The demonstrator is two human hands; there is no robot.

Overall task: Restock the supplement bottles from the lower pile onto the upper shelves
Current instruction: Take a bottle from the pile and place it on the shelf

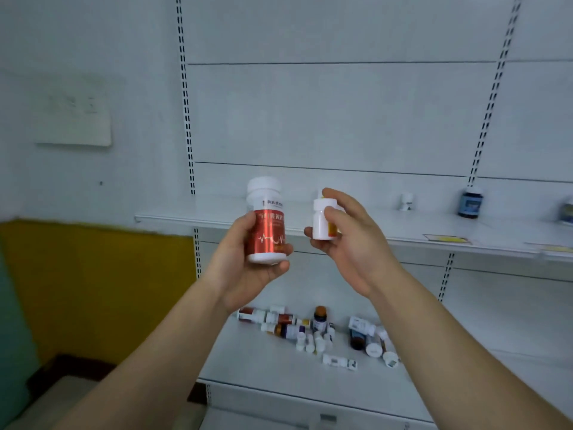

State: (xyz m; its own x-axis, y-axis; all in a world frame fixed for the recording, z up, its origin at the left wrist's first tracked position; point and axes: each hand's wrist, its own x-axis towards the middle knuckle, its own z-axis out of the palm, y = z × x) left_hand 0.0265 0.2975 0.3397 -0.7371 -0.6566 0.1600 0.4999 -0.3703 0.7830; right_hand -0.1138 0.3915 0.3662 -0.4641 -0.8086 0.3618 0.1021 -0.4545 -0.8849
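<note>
My left hand [248, 259] grips the red-labelled bottle [266, 231] round its waist; my right hand [344, 237] pinches the small white bottle [322, 221], both at the upper shelf [403, 231] front edge. Rigid, light, probably slick plastic.

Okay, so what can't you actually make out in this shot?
Head view only:
- Small white bottle: label mostly covered by the right hand's fingers.
- Red-label bottle: print too blurred to read.
- Lower pile: bottles overlap, so no count; labels too small.
- Bottle at the right edge: cut off by the frame.
</note>
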